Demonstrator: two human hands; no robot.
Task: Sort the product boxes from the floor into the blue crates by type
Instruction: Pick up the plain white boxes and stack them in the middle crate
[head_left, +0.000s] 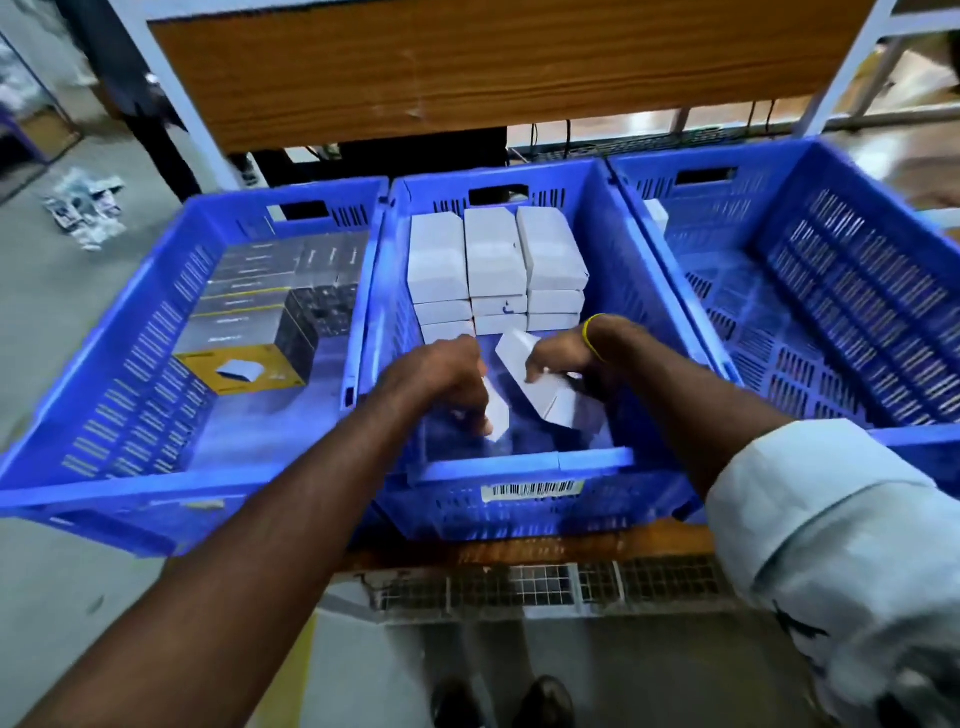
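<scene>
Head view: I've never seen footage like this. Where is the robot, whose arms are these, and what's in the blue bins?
There is no robot. A person wears a camera on the head, so you look down along their own arms. Three blue crates sit side by side. The left crate holds yellow-and-black boxes, the middle crate holds stacked white boxes, and the right crate shows only one pale box in its far corner. Both hands reach into the middle crate: the left hand grips a loose white box, the right hand grips a tilted white box. Motion blur hides finer detail.
</scene>
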